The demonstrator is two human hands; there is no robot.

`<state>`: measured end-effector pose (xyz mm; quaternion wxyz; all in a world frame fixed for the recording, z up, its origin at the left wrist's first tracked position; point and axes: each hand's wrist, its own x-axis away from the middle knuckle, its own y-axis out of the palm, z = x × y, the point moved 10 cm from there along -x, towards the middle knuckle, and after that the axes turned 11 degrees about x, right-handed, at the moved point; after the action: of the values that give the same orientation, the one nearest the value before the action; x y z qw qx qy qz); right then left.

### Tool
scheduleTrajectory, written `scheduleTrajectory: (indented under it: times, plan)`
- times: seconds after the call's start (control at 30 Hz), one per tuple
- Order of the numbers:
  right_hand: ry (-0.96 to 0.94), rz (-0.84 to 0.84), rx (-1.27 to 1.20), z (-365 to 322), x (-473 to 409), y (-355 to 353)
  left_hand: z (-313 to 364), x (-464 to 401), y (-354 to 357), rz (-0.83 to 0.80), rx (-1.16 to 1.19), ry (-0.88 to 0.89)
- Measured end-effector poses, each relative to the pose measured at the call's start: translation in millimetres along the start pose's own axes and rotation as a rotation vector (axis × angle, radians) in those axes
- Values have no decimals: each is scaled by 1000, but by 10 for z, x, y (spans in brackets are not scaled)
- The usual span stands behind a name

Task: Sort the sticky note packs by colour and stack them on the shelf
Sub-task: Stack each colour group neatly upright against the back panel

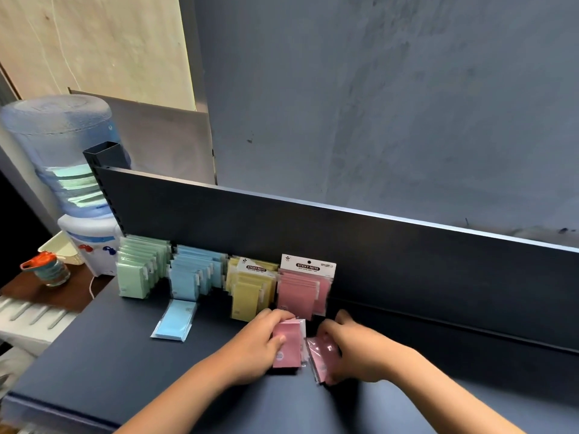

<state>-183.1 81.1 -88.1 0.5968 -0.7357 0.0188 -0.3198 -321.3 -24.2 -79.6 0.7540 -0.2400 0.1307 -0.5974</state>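
Note:
Four rows of sticky note packs lean against the back panel of the dark blue shelf (pixel 125 364): green packs (pixel 138 270), blue packs (pixel 194 274), yellow packs (pixel 247 289) and pink packs (pixel 302 286). A small pile of blue packs (pixel 174 321) lies flat in front of the blue row. My left hand (pixel 261 343) grips a stack of pink packs (pixel 286 347) standing on the shelf just in front of the pink row. My right hand (pixel 354 352) holds more pink packs (pixel 322 360), tilted, right beside the first stack.
A water dispenser (pixel 78 189) with a large bottle stands left of the shelf. Next to it a glass jar with an orange lid (pixel 50 269) and a cream basket (pixel 61 249) sit on a brown side table. The shelf's upright back panel (pixel 407 261) runs to the right.

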Motion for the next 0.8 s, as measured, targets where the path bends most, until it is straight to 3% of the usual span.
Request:
scheduleTrajectory:
  times: [0.2, 0.37, 0.53, 0.67, 0.8]
  plan:
    - [-8, 67, -34, -35, 62, -7, 259, -86, -16, 106, -379, 167]
    - [56, 41, -7, 66, 14, -37, 356, -225, -16, 197, -591, 113]
    - [122, 27, 57, 114, 18, -55, 311, -284, 24, 238, -592, 66]
    - [67, 91, 23, 63, -8, -69, 263, -302, 68, 272, -526, 55]
    - [-14, 208, -160, -60, -57, -150, 240, -212, 12, 332, -393, 79]
